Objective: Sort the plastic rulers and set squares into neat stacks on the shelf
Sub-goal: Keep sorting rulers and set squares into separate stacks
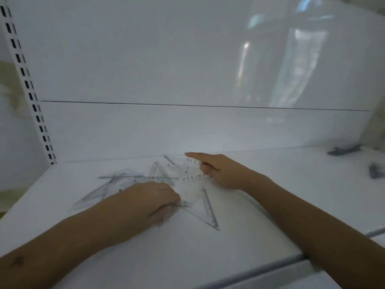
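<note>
Surface: white shelf [208,257], glossy back panel [145,69].
Right hand [220,172]: pinching clear ruler [194,170], far of centre.
Left hand [154,199]: fingers curled on set square [205,209] lying just right.

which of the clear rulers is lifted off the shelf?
The short ruler pinched in the right hand, its 0-1-2-3 marks readable. The set squares lie flat on the shelf, including the one by the left hand.
</note>
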A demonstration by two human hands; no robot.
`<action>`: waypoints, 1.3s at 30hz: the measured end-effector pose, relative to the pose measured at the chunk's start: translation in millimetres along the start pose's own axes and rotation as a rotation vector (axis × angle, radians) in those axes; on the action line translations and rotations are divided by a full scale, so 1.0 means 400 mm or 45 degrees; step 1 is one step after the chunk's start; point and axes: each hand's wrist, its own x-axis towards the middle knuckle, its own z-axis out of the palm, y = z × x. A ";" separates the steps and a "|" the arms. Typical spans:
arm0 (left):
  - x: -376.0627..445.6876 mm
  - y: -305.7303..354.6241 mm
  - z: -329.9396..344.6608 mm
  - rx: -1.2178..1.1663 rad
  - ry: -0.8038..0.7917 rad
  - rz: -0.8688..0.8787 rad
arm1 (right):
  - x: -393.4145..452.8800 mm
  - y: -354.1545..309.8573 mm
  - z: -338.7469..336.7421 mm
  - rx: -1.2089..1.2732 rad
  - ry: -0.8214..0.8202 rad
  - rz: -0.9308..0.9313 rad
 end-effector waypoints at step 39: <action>0.901 0.739 0.248 -0.554 -0.044 -0.223 | -1.126 0.656 -0.557 -0.327 0.208 0.563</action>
